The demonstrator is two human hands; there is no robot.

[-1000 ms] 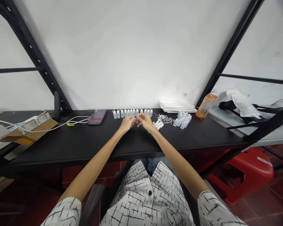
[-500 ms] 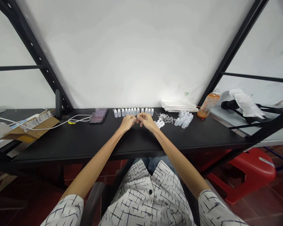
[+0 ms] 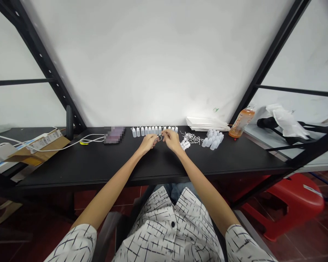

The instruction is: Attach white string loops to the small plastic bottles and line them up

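Head view, looking down over a black worktop (image 3: 71, 163).

Item: left hand (image 3: 147, 143), palm down, fingers curled inward, fingertips drawn toward the centre. Item: right hand (image 3: 171, 141), the same pose mirrored, fingertips reaching left. Both hands look closed rather than spread and stand just apart, with a small pale loop (image 3: 160, 137) between them, nearer the right hand. At this size, which hand grips it, if either, cannot be told.

Directly beyond the hands: a row of small white plastic dropper bottles (image 3: 153, 131), upright, side by side, the row's long axis running left to right near the worktop's back edge. Right of the right hand: a heap of small white caps (image 3: 184, 144), a tangle of white cord (image 3: 190, 137), then a cluster of white bottles (image 3: 212, 140) lying on their sides. Further right: a stack of white paper sheets (image 3: 207, 123) and an orange drink bottle (image 3: 241, 123). Left of the left hand: a pixelated flat object (image 3: 114, 135) and a white cable (image 3: 91, 135) running toward a cardboard parcel (image 3: 41, 145).
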